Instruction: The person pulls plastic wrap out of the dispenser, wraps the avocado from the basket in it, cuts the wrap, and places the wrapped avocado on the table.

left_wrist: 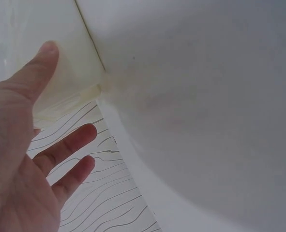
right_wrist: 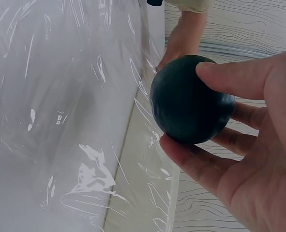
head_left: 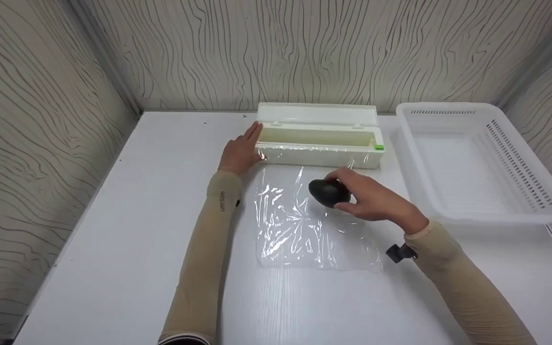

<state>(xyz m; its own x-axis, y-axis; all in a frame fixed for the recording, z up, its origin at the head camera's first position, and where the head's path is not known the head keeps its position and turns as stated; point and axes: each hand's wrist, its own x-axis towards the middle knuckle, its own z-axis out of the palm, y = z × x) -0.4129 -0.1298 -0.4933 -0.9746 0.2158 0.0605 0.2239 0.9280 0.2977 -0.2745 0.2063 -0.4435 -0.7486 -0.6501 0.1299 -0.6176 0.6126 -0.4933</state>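
Observation:
My right hand (head_left: 364,194) grips a dark green avocado (head_left: 325,192) between thumb and fingers, over a sheet of cling film (head_left: 295,235). In the right wrist view the avocado (right_wrist: 188,104) shows its rounded end, with the thumb on one side and fingers on the other. The film runs out from a long white cling film box (head_left: 319,157), whose lid (head_left: 316,114) stands raised at the back. At the box's left end, my left hand (head_left: 240,153) holds it; in the left wrist view the thumb lies along the front face and two fingers stretch out free of it.
A white plastic basket (head_left: 484,218) with slotted sides stands on the right of the white table (head_left: 127,239). A green piece (head_left: 379,147) sits at the box's right end. Wood-patterned walls (head_left: 237,52) close in the back and sides.

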